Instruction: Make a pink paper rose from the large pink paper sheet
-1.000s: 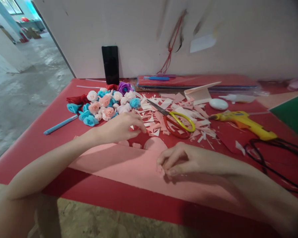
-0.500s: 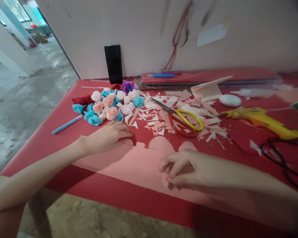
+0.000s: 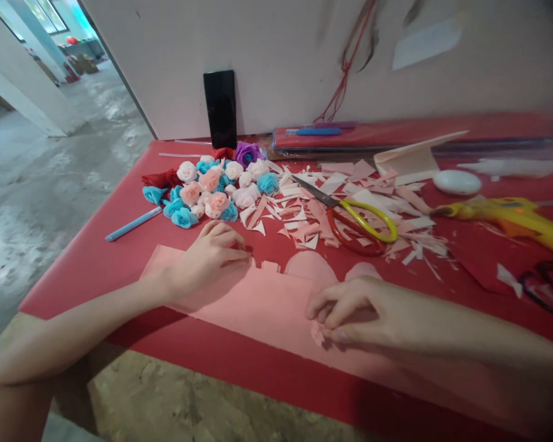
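A sheet of pink paper (image 3: 258, 307) lies along the near side of the red-covered table. Over its left part, my left hand (image 3: 214, 258) has its fingers closed at a pink paper petal, which they mostly hide. My right hand (image 3: 354, 313) pinches a small, partly rolled pink paper flower (image 3: 319, 333) just above the sheet. Between the hands, along the sheet's far edge, are a small pink paper strip (image 3: 271, 266) and a rounded pink petal (image 3: 309, 265). Another rounded petal (image 3: 363, 270) sits just beyond my right hand.
Finished paper roses (image 3: 216, 202) are heaped at the back left, near a leaning black phone (image 3: 220, 110). Scissors (image 3: 359, 221) lie on paper scraps (image 3: 304, 227). To the right are a white oval object (image 3: 457, 182) and a yellow glue gun (image 3: 507, 215). A blue pen (image 3: 133, 223) lies left.
The view has shifted, so the table things appear farther right. My left fingers have closed down at the petal's edge. My right hand keeps its pinch on the small flower.
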Available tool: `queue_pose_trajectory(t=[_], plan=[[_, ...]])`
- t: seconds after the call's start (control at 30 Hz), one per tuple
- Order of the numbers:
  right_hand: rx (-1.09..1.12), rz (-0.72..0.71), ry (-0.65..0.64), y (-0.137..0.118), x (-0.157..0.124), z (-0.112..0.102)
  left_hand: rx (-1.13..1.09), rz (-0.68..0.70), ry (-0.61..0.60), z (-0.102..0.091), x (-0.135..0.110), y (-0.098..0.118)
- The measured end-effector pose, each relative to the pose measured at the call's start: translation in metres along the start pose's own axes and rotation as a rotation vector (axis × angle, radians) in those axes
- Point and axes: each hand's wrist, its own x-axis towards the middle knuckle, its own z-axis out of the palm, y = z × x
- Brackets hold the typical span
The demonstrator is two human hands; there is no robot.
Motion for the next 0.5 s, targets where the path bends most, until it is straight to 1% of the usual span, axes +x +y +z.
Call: queue_pose_trajectory(t=[0.07,0.1,0.17,0.27,0.33,0.4,0.5], plan=[[0.016,0.054,-0.133,0.0,0.0,-0.002,0.012,0.019,0.01,0.001,-0.001,-0.001],[0.021,0.07,-0.175,-0.001,0.0,-0.002,0.018,0.026,0.019,0.001,-0.002,-0.001],[0.029,0.081,-0.186,-0.005,-0.001,-0.004,0.024,0.037,0.041,0.003,-0.004,-0.002],[0.068,0.071,-0.192,-0.011,-0.003,-0.007,0.054,0.063,0.106,0.004,-0.007,0.002],[0.151,0.008,-0.231,-0.013,-0.003,-0.01,0.073,0.054,0.164,0.004,-0.007,0.007],[0.241,-0.096,-0.254,-0.012,-0.003,-0.012,0.072,0.036,0.194,0.003,-0.007,0.011],[0.246,-0.281,-0.161,-0.01,-0.004,-0.014,0.086,0.065,0.202,0.002,-0.007,0.012]])
